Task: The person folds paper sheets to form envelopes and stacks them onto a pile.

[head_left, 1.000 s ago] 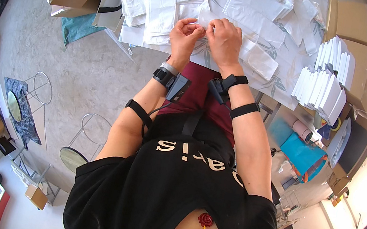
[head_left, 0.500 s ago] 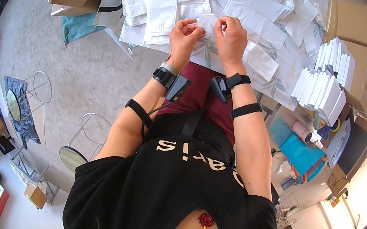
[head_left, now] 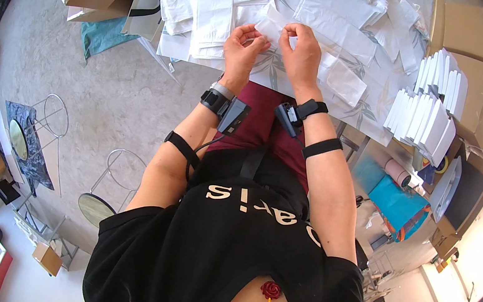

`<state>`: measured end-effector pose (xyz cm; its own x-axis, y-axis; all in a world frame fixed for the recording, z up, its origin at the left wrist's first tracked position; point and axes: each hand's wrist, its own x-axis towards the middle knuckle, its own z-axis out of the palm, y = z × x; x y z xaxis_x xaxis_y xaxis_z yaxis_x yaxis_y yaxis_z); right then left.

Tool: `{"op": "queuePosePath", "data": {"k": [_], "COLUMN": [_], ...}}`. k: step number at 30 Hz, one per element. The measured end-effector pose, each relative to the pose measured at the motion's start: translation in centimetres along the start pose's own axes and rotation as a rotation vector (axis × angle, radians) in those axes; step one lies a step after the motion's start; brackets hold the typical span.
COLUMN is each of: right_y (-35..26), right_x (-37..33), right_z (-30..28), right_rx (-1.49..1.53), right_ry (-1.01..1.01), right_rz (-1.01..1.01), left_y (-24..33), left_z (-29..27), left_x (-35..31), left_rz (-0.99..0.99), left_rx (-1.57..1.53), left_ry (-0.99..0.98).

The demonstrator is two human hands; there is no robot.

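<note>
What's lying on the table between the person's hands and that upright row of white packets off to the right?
In the head view, a flat white packet lies on the leaf-patterned tablecloth, between the right hand and the upright row of white packets.

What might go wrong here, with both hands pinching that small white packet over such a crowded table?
The white packet is held only by fingertips of the left hand and right hand; it may slip and get lost among the many similar white packets. The upright stack of white packets stands close to the right elbow's side and might topple if bumped. The wrist devices dangle cables that may snag.
</note>
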<state>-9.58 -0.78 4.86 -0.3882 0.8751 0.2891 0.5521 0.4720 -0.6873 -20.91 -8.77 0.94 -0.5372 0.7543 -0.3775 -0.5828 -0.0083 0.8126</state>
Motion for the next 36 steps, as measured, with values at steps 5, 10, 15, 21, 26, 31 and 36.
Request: {"op": "queuePosePath", "data": {"k": [5, 10, 15, 21, 26, 31, 36], "right_y": [-1.0, -0.5, 1.1, 3.4, 4.3, 0.6, -1.2], "right_x": [-0.9, -1.8, -3.7, -5.4, -5.7, -4.0, -2.5], "right_z": [0.0, -0.4, -1.9, -2.1, -2.0, -2.7, -2.5], "right_rx": [0.037, 0.053, 0.038, -0.053, -0.088, -0.152, -0.085], "right_ry": [-0.094, -0.048, 0.063, 0.031, -0.019, 0.003, 0.045], "right_rz": [-0.046, -0.182, 0.028, 0.1, 0.081, -0.104, -0.053], "left_y": [0.0, 1.2, 1.9, 1.7, 1.0, 2.0, 4.3], "left_z": [-0.3, 0.5, 0.8, 0.4, -0.4, 1.1, 4.7], "left_x": [0.3, 0.0, 0.5, 1.6, 2.2, 0.9, -2.2], "left_rz": [-0.046, -0.167, -0.192, -0.136, -0.036, 0.067, 0.112], "left_rx": [-0.048, -0.155, 0.014, 0.235, 0.257, 0.323, 0.437], "left_ry": [-0.036, 0.011, 0.081, 0.047, 0.063, 0.007, -0.139]}}
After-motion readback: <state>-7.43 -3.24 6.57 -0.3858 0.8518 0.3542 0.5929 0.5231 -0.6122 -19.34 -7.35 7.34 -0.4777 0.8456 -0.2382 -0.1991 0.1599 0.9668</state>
